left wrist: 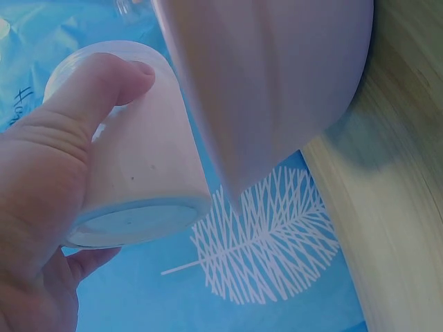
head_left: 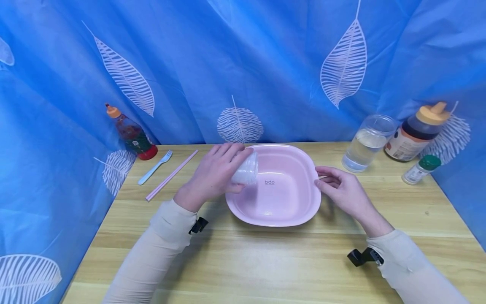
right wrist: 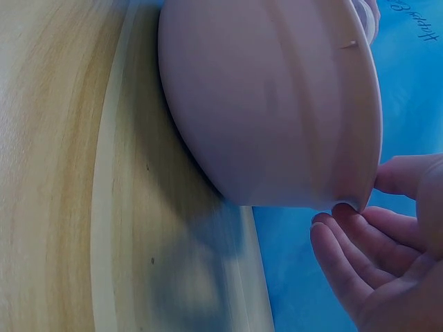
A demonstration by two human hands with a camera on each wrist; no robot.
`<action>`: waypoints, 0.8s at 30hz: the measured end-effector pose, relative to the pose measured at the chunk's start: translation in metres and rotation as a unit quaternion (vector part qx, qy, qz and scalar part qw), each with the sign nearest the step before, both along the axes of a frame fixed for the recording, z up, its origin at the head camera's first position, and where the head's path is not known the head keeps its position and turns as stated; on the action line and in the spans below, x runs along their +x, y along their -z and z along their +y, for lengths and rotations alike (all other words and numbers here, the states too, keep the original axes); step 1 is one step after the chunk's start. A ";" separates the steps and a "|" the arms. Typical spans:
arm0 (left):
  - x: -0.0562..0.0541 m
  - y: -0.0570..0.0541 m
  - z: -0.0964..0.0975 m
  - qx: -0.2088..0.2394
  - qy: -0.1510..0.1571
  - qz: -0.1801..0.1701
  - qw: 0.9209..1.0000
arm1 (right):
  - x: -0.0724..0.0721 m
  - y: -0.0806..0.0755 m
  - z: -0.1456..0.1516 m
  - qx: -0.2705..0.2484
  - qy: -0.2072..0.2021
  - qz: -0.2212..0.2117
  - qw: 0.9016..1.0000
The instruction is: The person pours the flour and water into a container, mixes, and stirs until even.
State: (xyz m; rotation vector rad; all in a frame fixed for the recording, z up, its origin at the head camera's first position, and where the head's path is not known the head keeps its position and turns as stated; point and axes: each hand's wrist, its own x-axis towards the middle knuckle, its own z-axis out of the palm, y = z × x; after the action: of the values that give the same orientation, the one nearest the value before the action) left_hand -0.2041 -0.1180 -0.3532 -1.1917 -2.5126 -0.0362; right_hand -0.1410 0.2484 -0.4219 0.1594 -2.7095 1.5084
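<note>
Okay, blue curtain (head_left: 281, 76) fills the upper frame. Wooden table (head_left: 273, 261) below, lower half. Pink basin (head_left: 273, 221) sits on it at frame centre, marked "bdo" inside. Dark sauce bottle (head_left: 411, 134) upper right, yellow-orange cap. Red sauce bottle (head_left: 134, 135) upper left, orange cap. Right hand (head_left: 343, 192) just right of centre, thumb and fingers pinching the basin's right rim. Left hand (head_left: 214, 175) just left of centre. Tall glass (head_left: 364, 147), part filled with clear liquid, upper right. Clear cup (head_left: 248, 169) near centre, left hand's fingers wrapped round it, tipped, mouth over basin's left side. Green-capped shaker (head_left: 419, 170) far right, pink chopsticks (head_left: 172, 175) left, pale blue fork (head_left: 155, 167) beside them
</note>
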 end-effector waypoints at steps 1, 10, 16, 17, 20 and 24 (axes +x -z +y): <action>0.000 0.000 0.000 -0.001 0.000 0.001 1.000 | 0.000 0.000 0.000 0.001 0.000 -0.001 1.000; 0.002 0.000 0.003 -0.007 0.015 0.022 1.000 | 0.000 -0.001 0.000 -0.001 -0.001 0.000 1.000; 0.000 0.003 0.007 -0.011 0.027 0.053 0.998 | 0.000 0.000 0.000 -0.005 -0.001 0.000 1.000; 0.000 0.004 0.007 -0.011 0.027 0.057 0.998 | 0.000 0.000 0.000 -0.007 -0.002 0.000 1.000; -0.001 0.005 0.009 -0.014 0.028 0.064 0.997 | 0.000 0.001 0.000 -0.011 -0.003 0.000 1.000; -0.001 0.004 0.011 -0.015 0.028 0.070 0.997 | 0.000 0.001 0.000 -0.011 -0.003 -0.002 1.000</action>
State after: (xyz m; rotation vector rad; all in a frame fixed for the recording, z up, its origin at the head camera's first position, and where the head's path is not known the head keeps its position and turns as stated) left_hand -0.2049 -0.1075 -0.3577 -1.2319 -2.3668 0.0695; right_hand -0.1412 0.2485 -0.4225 0.1649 -2.6980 1.5407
